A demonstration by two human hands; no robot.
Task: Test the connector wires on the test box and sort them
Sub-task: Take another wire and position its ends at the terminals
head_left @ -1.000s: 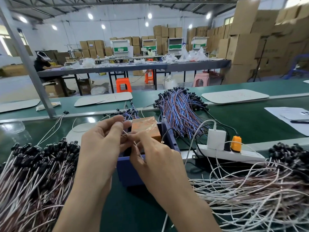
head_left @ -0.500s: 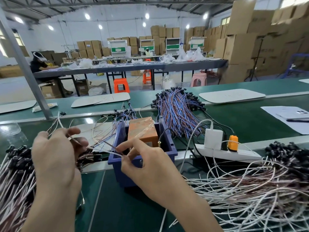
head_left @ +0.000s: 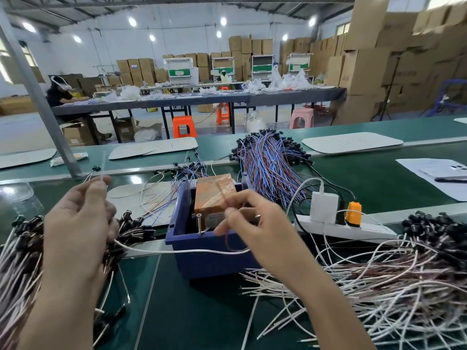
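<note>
I hold one thin white-and-brown connector wire stretched over the near rim of the blue plastic bin, mid green worktop. My left hand has its fingers curled round one end; my right hand pinches the other end between thumb and forefinger. I judge the bare end must press firmly on the metal pin of the orange taped test box. I count one box, one bin and three wire heaps: left heap, right heap and blue-red bundle behind.
</note>
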